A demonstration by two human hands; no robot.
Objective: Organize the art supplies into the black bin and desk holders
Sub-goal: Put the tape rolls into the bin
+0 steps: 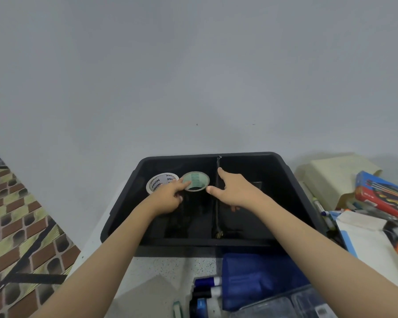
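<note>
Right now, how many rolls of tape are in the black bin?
2. The white printed roll lies in the black bin's left compartment; the green-lined roll sits just right of it, at the left hand. More may lie hidden under it.

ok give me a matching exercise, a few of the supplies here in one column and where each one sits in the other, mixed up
Things:
1 white tape roll
2 blue pouch
3 red and blue box

Places:
a on the desk, in front of the black bin
b off to the right of the bin
c in the bin's left compartment

Pairs: 1-c, 2-a, 3-b
</note>
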